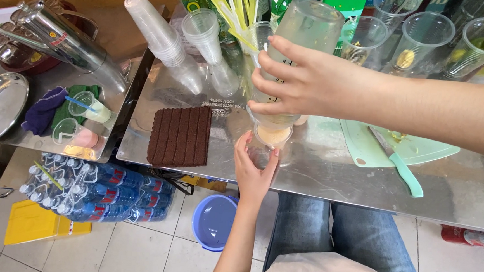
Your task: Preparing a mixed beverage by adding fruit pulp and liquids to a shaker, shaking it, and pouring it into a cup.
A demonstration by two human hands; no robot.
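Note:
My right hand (301,81) grips a clear shaker bottle (304,30) turned upside down, its mouth resting on a small clear plastic cup (273,137) with pale orange liquid. My left hand (253,173) wraps around that cup from below, at the near edge of the steel counter (329,178). Both hands are closed on what they hold.
A brown ribbed mat (179,136) lies left of the cup. Stacked plastic cups (161,38) lean behind it. A green cutting board (375,147) with a knife (400,165) sits to the right. A blue bucket (214,221) and packed water bottles (93,191) stand on the floor.

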